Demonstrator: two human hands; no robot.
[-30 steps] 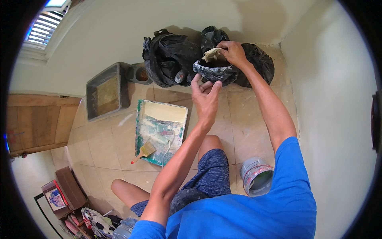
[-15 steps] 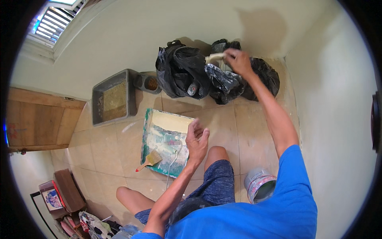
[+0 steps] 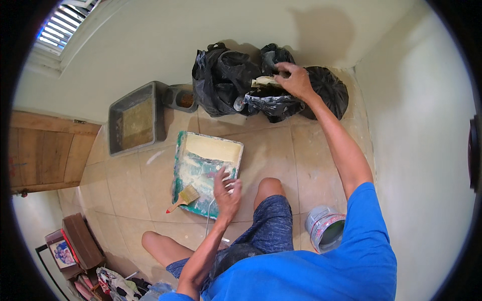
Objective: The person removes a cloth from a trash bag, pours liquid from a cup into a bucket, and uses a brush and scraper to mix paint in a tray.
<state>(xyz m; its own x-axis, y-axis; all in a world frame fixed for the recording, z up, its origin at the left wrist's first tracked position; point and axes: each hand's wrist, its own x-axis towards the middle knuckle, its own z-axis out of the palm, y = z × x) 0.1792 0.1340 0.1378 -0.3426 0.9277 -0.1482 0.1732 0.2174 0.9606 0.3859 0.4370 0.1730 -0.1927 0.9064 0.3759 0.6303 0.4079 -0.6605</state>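
Fingers [image 3: 284, 66] of the right hand [image 3: 299, 83] are curved, with a gap between thumb and forefinger, just beside a cream scrap [image 3: 263, 81]; whether the thumb brushes it I cannot tell. One second ago they were pinching that scrap; now it sits in the mouth of the open black bag [image 3: 275, 106]. The left hand [image 3: 227, 199] has its fingers loosely spread with nothing between them. Earlier it was at the bag's rim; it has since drawn back toward the body and is over the lower right part of the paint tray [image 3: 196, 170].

Cream paint [image 3: 213, 149] fills the tray's far end. A paintbrush [image 3: 188, 194] lies across its lower left, in the same place as before, and a thin roller handle [image 3: 208, 213] sticks out near the left hand.

Three more black bags surround the open one: a large one [image 3: 218, 75] to the left, one behind [image 3: 275, 54], one to the right [image 3: 329, 93]. A bucket [image 3: 316, 220] stands beside the right knee.
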